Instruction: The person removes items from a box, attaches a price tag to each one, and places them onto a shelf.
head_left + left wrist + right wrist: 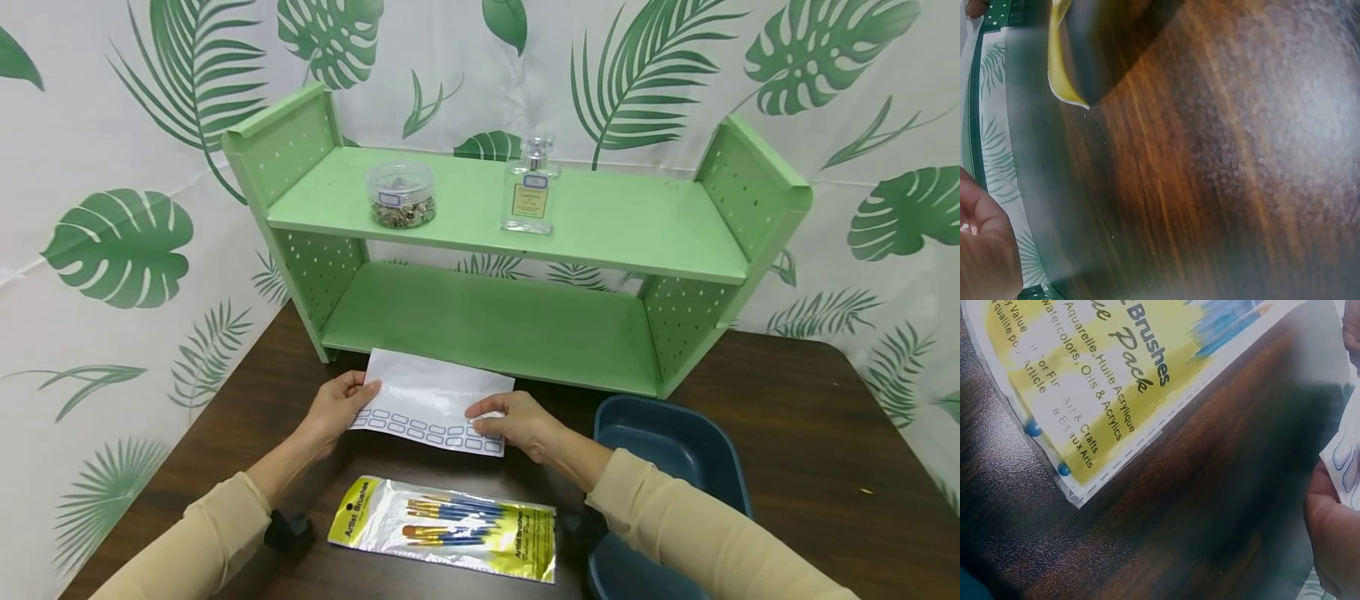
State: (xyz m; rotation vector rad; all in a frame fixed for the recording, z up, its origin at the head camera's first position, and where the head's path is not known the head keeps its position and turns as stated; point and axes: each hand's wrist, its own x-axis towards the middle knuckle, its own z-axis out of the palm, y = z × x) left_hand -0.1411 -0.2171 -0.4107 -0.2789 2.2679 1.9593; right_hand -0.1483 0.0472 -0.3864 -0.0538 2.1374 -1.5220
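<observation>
Both hands hold a white sheet of labels above the table in the head view; rows of small blue-outlined labels run along its lower part. My left hand pinches the sheet's left edge. At the right end, my right hand pinches it between thumb and fingers, near the labels. Below the sheet lies a pack of artist brushes, silver and yellow, flat on the table. The right wrist view shows the printed end of that brush pack and part of my right hand. My left hand is partly cut off in its wrist view.
A green two-tier shelf stands behind the sheet. Its upper tier bears a round clear jar and a glass perfume bottle, each with a small label. A dark blue bin sits at the right, partly under my right arm.
</observation>
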